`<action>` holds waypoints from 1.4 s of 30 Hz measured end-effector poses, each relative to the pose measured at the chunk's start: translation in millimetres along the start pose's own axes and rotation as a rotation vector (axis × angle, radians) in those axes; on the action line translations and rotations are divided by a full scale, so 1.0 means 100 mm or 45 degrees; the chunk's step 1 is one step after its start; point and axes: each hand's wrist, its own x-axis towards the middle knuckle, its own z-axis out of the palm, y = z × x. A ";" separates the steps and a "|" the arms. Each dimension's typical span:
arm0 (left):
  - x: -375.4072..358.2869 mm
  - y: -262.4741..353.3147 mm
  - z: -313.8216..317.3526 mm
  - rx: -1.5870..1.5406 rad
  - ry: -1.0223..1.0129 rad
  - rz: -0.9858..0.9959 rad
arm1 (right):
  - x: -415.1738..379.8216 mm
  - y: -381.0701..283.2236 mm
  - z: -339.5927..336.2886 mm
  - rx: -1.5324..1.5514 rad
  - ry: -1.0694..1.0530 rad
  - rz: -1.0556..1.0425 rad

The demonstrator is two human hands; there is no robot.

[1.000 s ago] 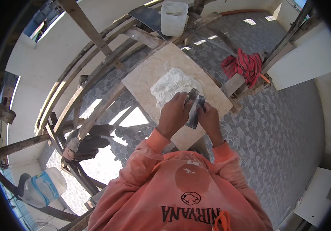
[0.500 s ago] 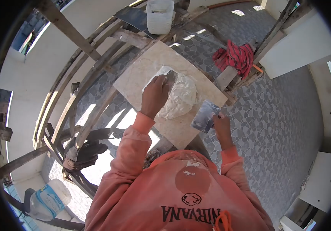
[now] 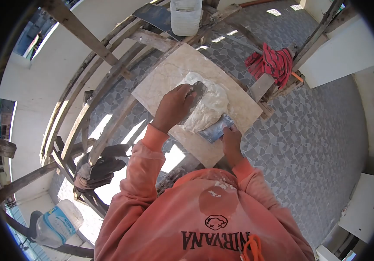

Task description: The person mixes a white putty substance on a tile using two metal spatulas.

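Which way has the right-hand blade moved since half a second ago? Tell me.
Yes. The right hand brought its blade inward onto the tile, against the white putty.

Lying on a tile across wooden beams: a putty heap. Sitting behind the tile: a tub. Hanging to the right on a plank: a cloth. Standing far below left: a water bottle.

Place: a building site, seen from up on scaffolding.
Evidence: rough timber scaffold poles are lashed beside bare white walls; a paved floor lies below.
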 end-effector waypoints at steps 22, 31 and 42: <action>0.24 -0.27 0.40 0.168 -0.197 -0.034 | -0.26 -0.74 -0.06 -0.173 0.012 -0.077; 0.23 -0.20 0.04 0.089 -0.098 0.064 | -0.40 0.47 -0.01 0.017 0.079 0.327; 0.21 -0.26 -0.36 0.134 -0.183 0.226 | -0.45 0.23 0.81 0.671 -0.082 0.164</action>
